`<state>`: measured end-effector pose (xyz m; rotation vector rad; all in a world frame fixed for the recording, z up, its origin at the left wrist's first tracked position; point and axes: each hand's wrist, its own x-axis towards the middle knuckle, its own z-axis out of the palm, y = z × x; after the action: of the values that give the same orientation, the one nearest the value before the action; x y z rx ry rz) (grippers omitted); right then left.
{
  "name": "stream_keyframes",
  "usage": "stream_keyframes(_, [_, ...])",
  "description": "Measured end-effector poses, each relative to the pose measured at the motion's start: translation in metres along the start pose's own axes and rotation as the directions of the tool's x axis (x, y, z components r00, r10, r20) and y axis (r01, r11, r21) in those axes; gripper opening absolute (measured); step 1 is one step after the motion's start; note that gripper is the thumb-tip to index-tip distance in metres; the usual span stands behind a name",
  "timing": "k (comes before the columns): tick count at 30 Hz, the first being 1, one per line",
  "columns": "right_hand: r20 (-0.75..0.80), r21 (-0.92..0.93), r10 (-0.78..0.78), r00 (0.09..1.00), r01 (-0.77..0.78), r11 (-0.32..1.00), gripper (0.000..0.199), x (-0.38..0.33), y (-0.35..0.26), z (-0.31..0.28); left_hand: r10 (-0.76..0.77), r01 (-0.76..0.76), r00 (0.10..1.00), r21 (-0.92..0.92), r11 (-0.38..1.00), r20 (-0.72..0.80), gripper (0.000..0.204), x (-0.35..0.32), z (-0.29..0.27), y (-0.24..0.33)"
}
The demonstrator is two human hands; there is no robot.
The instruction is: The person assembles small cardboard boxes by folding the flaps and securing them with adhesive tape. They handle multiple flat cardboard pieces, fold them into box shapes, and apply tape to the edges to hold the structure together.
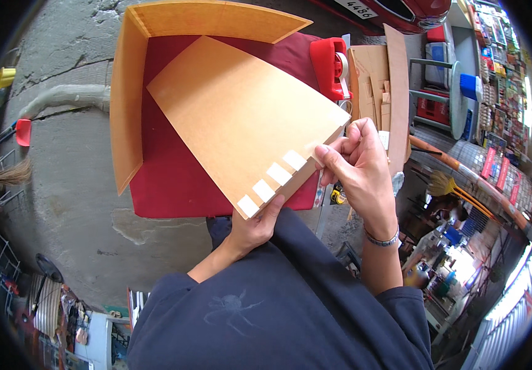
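Cardboard panel (235,108), tan and with a narrow folded side, is held at a slant above the red-covered table (173,179), one corner pointing near and toward the person. The left hand (255,229) grips that near corner from below, its thumb laid up against the narrow side and the other fingers mostly hidden under the board. The right hand (355,163) is closed on the near right edge farther along: its thumb tip presses on the top face, while the bent fingers sit low against the side. Whether it also pinches tape there, I cannot tell.

Four white tape strips (279,173) lie in a row across the edge between the two hands, spaced slightly apart; a paler patch shows just beside the right thumb. A metal band (382,238) circles the right wrist.

Beyond the panel, a folded cardboard piece (128,105) stands along the left and far sides of the table. At the far right sits a red tape dispenser (329,69) with a roll in it, and right of that are flat cardboard pieces (371,74). A red car (395,12) stands at the far side.
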<state>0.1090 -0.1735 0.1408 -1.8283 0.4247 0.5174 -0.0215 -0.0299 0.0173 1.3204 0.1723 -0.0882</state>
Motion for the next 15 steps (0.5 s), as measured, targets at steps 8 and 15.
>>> stream_keyframes(8, [-0.036,-0.158,0.056,0.998,-0.061,0.986,0.036,0.005,-0.011,0.01,0.097,-0.095,0.995,-0.033,0.995,0.034,0.024,0.007,-0.003,0.001])
stream_keyframes(15, [-0.07,-0.16,0.062,0.996,-0.073,0.984,0.036,0.005,-0.012,0.013,0.113,-0.112,0.99,-0.013,0.994,0.081,0.026,0.006,-0.005,-0.004])
